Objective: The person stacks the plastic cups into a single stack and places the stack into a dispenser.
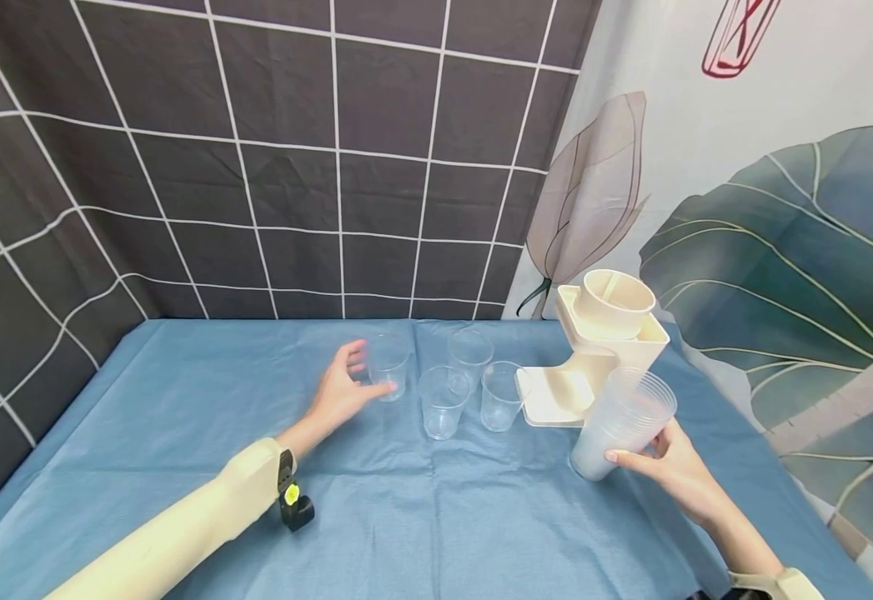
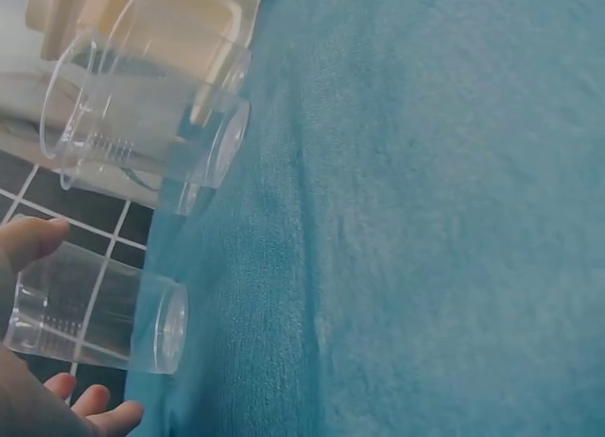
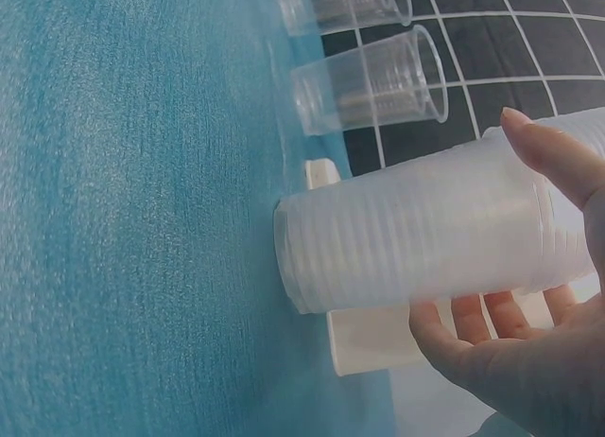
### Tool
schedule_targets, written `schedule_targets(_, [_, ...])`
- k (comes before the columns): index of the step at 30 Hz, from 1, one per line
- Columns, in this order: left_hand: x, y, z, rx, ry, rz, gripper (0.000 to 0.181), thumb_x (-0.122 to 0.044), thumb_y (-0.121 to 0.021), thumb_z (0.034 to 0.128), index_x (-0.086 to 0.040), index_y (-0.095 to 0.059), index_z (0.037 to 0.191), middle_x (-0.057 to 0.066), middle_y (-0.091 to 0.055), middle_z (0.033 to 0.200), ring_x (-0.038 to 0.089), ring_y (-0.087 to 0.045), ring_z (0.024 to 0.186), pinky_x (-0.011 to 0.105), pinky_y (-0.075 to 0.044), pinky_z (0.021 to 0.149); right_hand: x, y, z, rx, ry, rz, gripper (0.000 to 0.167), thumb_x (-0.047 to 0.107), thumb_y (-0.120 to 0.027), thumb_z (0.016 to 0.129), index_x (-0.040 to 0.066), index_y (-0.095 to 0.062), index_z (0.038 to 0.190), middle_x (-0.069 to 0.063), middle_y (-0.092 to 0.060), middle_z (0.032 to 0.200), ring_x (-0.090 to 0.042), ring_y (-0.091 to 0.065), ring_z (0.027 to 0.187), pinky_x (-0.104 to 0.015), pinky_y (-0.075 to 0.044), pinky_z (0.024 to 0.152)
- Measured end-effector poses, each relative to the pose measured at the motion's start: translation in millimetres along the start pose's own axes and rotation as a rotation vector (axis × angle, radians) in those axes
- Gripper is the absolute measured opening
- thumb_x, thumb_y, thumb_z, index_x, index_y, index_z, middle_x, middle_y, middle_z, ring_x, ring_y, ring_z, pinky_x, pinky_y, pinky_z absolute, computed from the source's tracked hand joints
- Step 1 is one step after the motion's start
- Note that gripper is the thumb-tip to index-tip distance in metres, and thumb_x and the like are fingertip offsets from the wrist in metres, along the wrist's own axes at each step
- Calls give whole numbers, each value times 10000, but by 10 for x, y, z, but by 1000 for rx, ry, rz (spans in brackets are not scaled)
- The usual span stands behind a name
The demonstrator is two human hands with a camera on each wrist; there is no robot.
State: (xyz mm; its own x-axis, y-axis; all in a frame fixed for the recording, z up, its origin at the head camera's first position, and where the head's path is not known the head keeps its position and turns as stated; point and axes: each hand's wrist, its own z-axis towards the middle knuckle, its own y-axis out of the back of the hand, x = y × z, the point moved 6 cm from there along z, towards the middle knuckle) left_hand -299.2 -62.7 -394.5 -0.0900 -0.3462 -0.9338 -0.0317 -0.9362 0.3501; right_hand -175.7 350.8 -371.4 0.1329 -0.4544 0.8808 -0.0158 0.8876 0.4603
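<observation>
My left hand (image 1: 342, 387) is at the leftmost clear plastic cup (image 1: 388, 371), thumb on the near side and fingers spread on the left. In the left wrist view the same cup (image 2: 104, 309) stands upright on the cloth between thumb and fingers, which are not curled round it. My right hand (image 1: 676, 471) holds a tall stack of nested plastic cups (image 1: 619, 429), thumb on one side and fingers on the other. The stack leans to the right, its base at or close to the cloth; whether it touches cannot be told. Three more single cups (image 1: 444, 404) stand upright between the hands.
A cream plastic stand (image 1: 556, 396) with a round holder (image 1: 616, 304) on top stands behind the stack, partly hidden by it. Blue cloth (image 1: 376, 517) covers the table. A dark grid-patterned curtain (image 1: 278, 192) hangs behind, with a leaf-printed one (image 1: 781, 250) to the right.
</observation>
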Motion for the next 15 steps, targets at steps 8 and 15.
schedule_targets(8, [42,-45,56,15,22,-12,880,-184,-834,727,-58,-346,1448,181,-476,1433,372,-459,1296,492,-435,1049,12,-2,4,-1,-3,-16,691,37,-697,845,160,-299,1397,178,-472,1231,127,-442,1114,-106,-465,810])
schedule_targets(15, [57,-67,88,20,-7,-36,839,-150,-826,733,-52,-372,1432,187,-499,1412,370,-493,1272,478,-435,1061,18,-4,4,0,-8,-14,696,40,-695,847,160,-290,1400,175,-468,1233,125,-446,1110,-114,-468,808])
